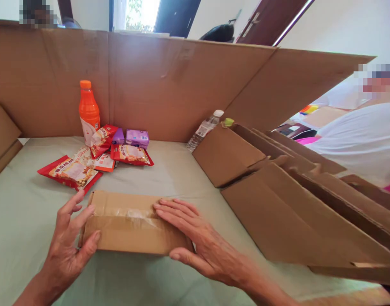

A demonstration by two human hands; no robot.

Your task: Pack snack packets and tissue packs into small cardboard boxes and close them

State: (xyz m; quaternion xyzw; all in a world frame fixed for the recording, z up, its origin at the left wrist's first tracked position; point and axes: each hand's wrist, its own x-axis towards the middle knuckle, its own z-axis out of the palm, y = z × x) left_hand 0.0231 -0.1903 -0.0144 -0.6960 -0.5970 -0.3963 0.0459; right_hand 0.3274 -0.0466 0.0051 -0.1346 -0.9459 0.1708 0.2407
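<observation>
A small taped cardboard box (pixel 127 223) lies on the pale green table cover (pixel 25 212) in front of me. My left hand (pixel 67 246) rests against the box's left end, fingers spread, thumb on its front edge. My right hand (pixel 195 238) lies flat on the box's top right, fingers stretched out over the tape. Neither hand holds anything.
Beyond the box lie red snack packets (pixel 70 172), purple packs (pixel 136 137) and an orange drink bottle (pixel 88 111). A clear water bottle (pixel 204 129) leans by stacked flat cardboard boxes (pixel 293 204) on the right. A tall cardboard wall (pixel 169 85) rings the table. A person in white (pixel 363 136) sits at right.
</observation>
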